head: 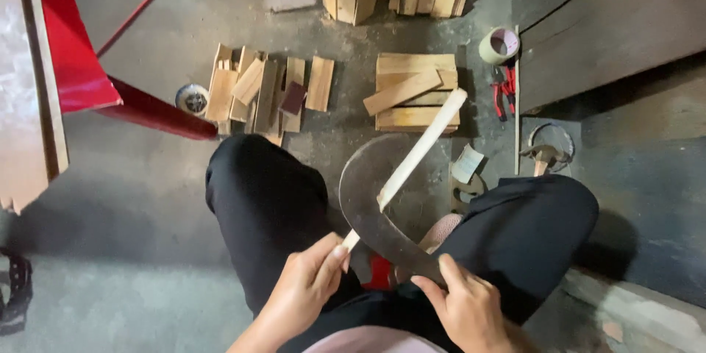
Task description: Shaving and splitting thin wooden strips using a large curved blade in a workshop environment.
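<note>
My left hand (305, 283) grips the near end of a long pale wooden strip (423, 148) that slants up and to the right. My right hand (467, 307) holds the handle end of a large curved dark metal blade (365, 198), which arcs up between my knees. The strip rests against the blade's edge near its middle. Black trousers cover my two knees (268, 198) on either side.
On the concrete floor ahead lie a scatter of short wood pieces (261, 92) and a stack of boards (412, 92). A tape roll (498, 45) and red-handled pliers (504, 92) sit at the right by grey panels. A red frame (81, 66) stands left.
</note>
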